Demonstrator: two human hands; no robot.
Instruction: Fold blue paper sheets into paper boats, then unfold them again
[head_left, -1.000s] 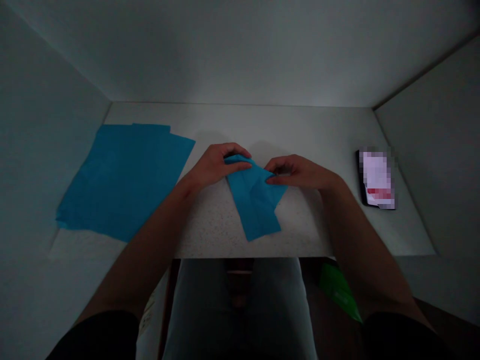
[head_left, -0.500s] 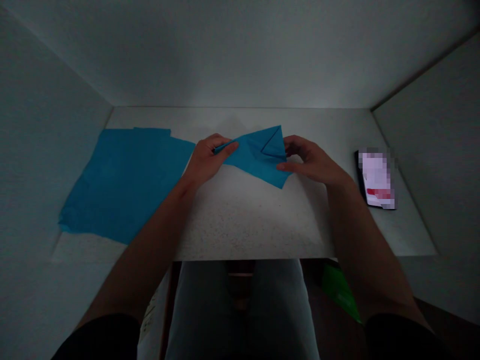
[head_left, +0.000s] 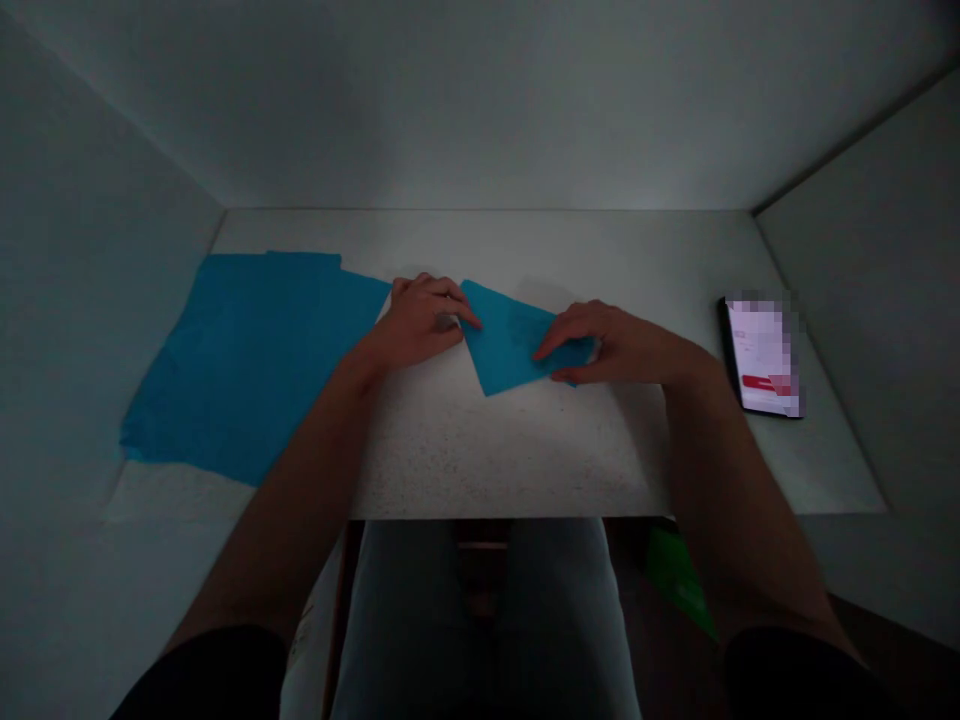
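Note:
A folded piece of blue paper [head_left: 499,345] lies on the white tabletop between my hands, its broad end to the left and a plain face up. My left hand [head_left: 420,320] rests at that broad end, the index fingertip on the paper's edge and the fingers apart. Over the narrow right end is my right hand [head_left: 619,342], index finger on the paper and thumb by the lower edge, with a gap between them. Its palm and fingers partly hide that end. Left of my left hand lies a larger spread of blue paper [head_left: 255,350], crumpled at its near left corner.
A phone [head_left: 765,355] with a lit, partly blurred screen lies at the right of the white tabletop [head_left: 487,460]. Walls close in the back and both sides. Below the front edge are my legs and something green [head_left: 679,580] on the right.
The small paper went from held up, with a triangular fold showing, to lying flatter with a plain face up and its broad end left. Both hands loosened their grip on it.

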